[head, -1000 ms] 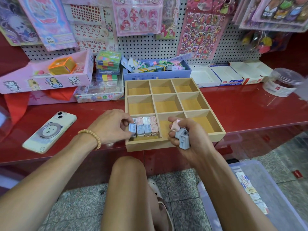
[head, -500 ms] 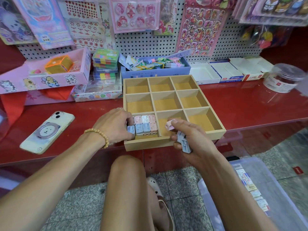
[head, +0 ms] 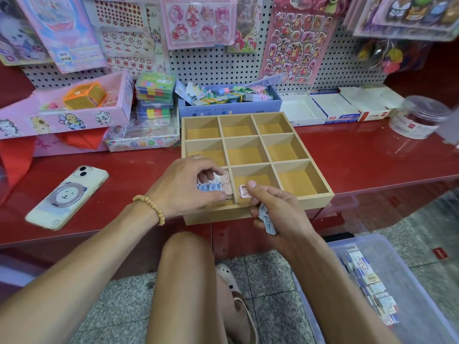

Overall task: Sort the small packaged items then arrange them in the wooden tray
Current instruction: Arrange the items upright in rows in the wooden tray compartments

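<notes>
The wooden tray has nine compartments, three rows of three, and it lies on the red table with its near edge over the table's front. Eight compartments show only the bare bottom. The near left compartment holds the small packaged items, in blue and pink, packed close in two rows; I count about eight, but the left hand covers some of them, so the number is not sure.

The left hand reaches from the left over this compartment, palm down, wrist with one bead bracelet. Its fingers curl onto the far row and its thumb presses at the near side, so the grip is narrow, closed around the packed items.

The right hand is at the near edge of the tray, in front of the near middle compartment. Thumb and forefinger pinch one pink item just above that compartment. The other fingers are curled and hold two or three blue items against the palm.

One phone lies face down on the table at the left, well apart from the tray. One clear bin with more small packs stands on the floor at the right.
</notes>
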Tool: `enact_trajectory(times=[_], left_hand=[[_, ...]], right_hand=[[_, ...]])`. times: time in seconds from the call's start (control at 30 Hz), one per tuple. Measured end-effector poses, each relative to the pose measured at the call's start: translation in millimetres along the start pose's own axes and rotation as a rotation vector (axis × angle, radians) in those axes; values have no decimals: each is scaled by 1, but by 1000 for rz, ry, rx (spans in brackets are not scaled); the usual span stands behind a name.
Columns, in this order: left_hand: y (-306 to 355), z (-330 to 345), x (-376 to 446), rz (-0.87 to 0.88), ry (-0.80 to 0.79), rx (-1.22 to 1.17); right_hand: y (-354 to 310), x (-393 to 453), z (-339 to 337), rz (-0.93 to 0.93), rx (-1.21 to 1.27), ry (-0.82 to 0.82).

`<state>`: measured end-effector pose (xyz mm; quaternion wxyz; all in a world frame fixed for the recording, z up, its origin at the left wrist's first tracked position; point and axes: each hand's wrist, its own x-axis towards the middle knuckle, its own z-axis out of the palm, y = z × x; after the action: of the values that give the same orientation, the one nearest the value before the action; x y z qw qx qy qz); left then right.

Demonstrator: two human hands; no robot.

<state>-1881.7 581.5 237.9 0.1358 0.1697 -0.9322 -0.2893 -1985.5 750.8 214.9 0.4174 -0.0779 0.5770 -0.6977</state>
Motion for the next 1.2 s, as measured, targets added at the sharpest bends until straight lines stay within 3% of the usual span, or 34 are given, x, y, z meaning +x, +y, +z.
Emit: enact_trajectory(times=[0.1, 0.43, 0.6, 0.87, 1.2], left_hand=[[19, 8, -1, 67, -31, -170], [27, 15, 3, 26, 19, -288], [29, 19, 3, 26, 110, -204], [-5, 6, 21, -155, 21, 157], [-12, 24, 43, -127, -17, 126]], right_hand=[[0, 0, 5, -36, -28, 18], [-5, -1, -4, -57, -70, -6], [-5, 1, 4, -49, -85, -37], [-22, 17, -7, 60, 230, 116], [-16, 20, -14, 62, 196, 145]])
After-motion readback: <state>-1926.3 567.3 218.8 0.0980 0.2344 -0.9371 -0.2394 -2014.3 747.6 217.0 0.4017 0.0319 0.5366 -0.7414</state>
